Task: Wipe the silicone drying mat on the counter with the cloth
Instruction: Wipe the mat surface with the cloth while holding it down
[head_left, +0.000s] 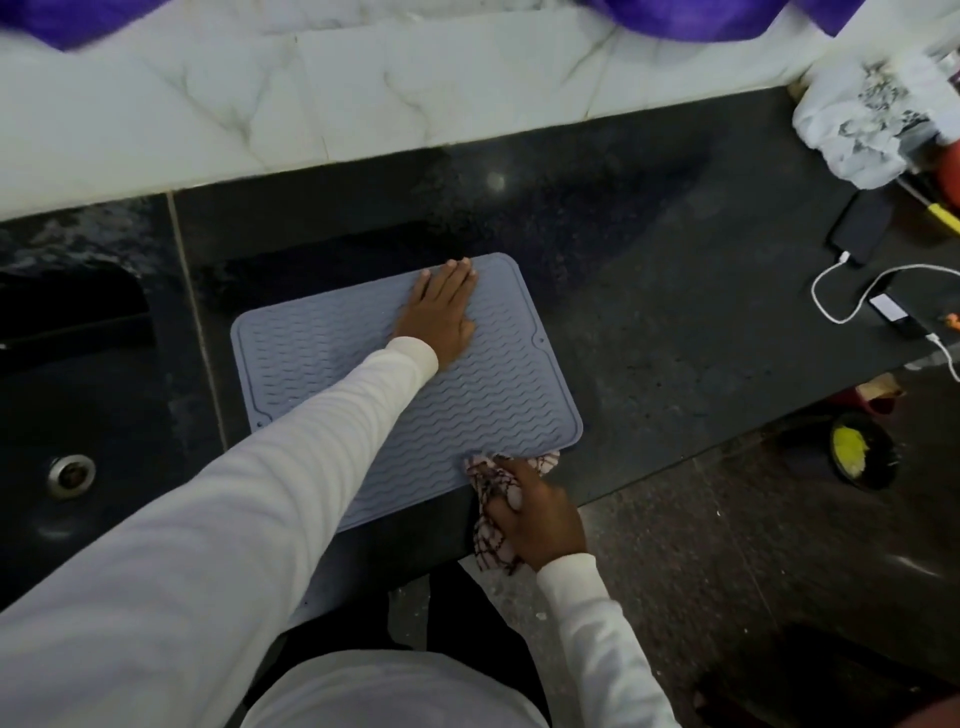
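Note:
A grey-blue silicone drying mat (498, 395) with wavy ridges lies flat on the dark counter (675, 322), its near edge at the counter's front. My left hand (441, 312) presses palm-down on the mat's far part, fingers straight and close together, holding nothing. My right hand (540, 514) is closed around a bunched white cloth with dark checks (493, 540). The cloth touches the mat's near right corner, and part of it hangs over the counter's front edge. My left sleeve covers the mat's near left part.
A dark sink (78, 395) with a metal drain (70, 473) lies left of the mat. At the right stand a phone (860, 226) on a white cable (831, 291), a crumpled white bag (872, 124) and a small dark device (893, 312). A marble backsplash (363, 93) runs behind.

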